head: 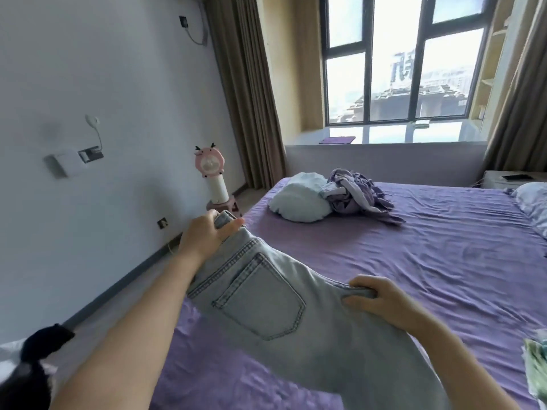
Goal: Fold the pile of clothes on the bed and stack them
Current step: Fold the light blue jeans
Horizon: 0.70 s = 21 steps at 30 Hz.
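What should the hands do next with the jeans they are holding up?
Probably lower the jeans flat onto the bare purple sheet just ahead. The left hand and right hand each grip an end of the waistband, the legs hang unfolded, and the crumpled clothes lie farther off, clear of that spot.

Pale blue stitched jeans (266,306); purple bed (429,261) sheet; lilac crumpled clothes (358,193); white pillow (299,199); pink fan (209,162); brown curtains (245,93); grey-white wall (103,84).
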Motion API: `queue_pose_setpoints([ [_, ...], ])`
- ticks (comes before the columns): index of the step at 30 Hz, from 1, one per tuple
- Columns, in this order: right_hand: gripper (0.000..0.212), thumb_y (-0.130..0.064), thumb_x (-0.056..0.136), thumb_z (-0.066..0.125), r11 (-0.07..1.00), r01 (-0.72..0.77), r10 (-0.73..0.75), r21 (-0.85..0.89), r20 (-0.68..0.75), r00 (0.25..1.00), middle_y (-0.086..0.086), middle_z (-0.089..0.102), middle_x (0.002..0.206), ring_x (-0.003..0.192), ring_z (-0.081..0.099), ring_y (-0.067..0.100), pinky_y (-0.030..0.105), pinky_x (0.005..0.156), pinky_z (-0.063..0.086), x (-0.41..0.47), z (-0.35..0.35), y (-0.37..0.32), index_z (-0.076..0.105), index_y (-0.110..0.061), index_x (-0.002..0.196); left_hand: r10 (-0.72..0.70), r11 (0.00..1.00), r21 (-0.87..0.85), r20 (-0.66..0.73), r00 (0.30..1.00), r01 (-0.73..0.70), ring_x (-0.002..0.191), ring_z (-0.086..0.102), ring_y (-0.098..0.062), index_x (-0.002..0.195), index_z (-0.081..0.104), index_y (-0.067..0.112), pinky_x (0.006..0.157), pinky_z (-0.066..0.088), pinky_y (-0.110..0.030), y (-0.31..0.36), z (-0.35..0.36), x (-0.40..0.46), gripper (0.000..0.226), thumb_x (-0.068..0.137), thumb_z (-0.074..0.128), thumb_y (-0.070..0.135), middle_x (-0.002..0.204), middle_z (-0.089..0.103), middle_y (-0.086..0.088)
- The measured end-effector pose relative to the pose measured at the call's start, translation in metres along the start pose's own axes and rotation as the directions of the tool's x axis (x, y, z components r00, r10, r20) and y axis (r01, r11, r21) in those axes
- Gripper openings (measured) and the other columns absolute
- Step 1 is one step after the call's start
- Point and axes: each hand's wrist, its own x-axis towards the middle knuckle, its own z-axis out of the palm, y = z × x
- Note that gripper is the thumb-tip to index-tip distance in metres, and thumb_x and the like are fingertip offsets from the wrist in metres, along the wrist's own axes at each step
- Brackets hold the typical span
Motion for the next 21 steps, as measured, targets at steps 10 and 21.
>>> queue_pose_setpoints([
  [10,0.009,-0.016,0.087,0.065,0.945,-0.321,0.316,0.061,0.077,0.946,0.000,0.055,0.077,0.073,0.046,0.009,0.023,0.068,0.036,-0.034,0.112,0.135,0.057,-0.013,0.085,-0.381,0.925,0.092,0.232,0.895,0.370,0.081,0.062,-0.033,0.073,0.046,0.012,0.068,0.047,-0.037,-0.099,0.122,-0.121,0.066,0.066,0.049,0.078,0.078,0.064,-0.011],
  [21,0.012,-0.023,0.087,0.065,0.856,-0.510,0.517,-0.083,0.128,0.847,-0.008,0.062,0.075,0.070,0.053,0.004,0.015,0.068,0.040,0.011,0.192,0.197,0.057,-0.028,0.080,-0.533,0.845,0.206,0.383,0.754,0.493,0.058,0.048,-0.019,0.069,0.037,0.017,0.057,0.039,-0.033,-0.208,0.222,-0.133,0.063,0.070,0.046,0.080,0.063,0.049,0.004],
])
